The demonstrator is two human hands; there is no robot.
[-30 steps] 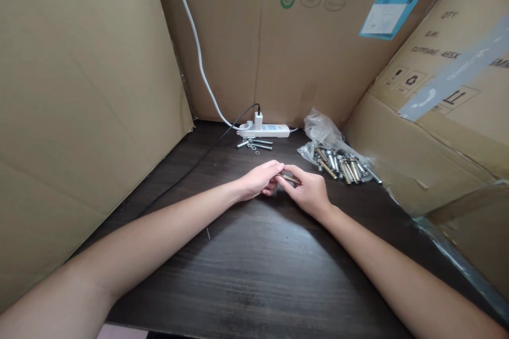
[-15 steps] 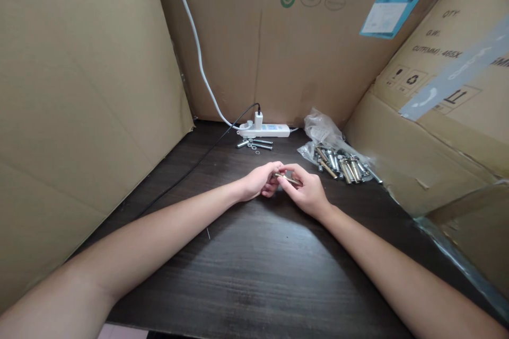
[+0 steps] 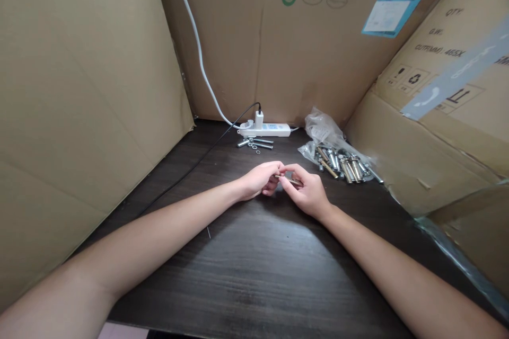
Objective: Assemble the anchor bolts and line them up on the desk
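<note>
Both my hands meet over the middle of the dark table (image 3: 254,270). My right hand (image 3: 308,190) is closed on a brass-coloured expansion bolt (image 3: 293,181), which lies slantwise between thumb and fingers. My left hand (image 3: 260,179) is closed around the bolt's left end, so that end is mostly hidden. Just beyond my hands lie several loose silver bolts (image 3: 262,144) and small washers (image 3: 258,152). To the right is a pile of brass and silver expansion bolts (image 3: 350,167), spilling from a clear plastic bag (image 3: 322,130).
A white power strip (image 3: 274,130) with a plugged-in charger (image 3: 259,119) stands at the back. A black cable (image 3: 199,161) runs across the table's left side. Cardboard boxes wall in the left (image 3: 87,90), back (image 3: 222,37) and right (image 3: 445,132).
The fingers of both hands have shifted slightly around the bolt, and less of its left end shows. The view has moved a touch; the other things lie where they were.
</note>
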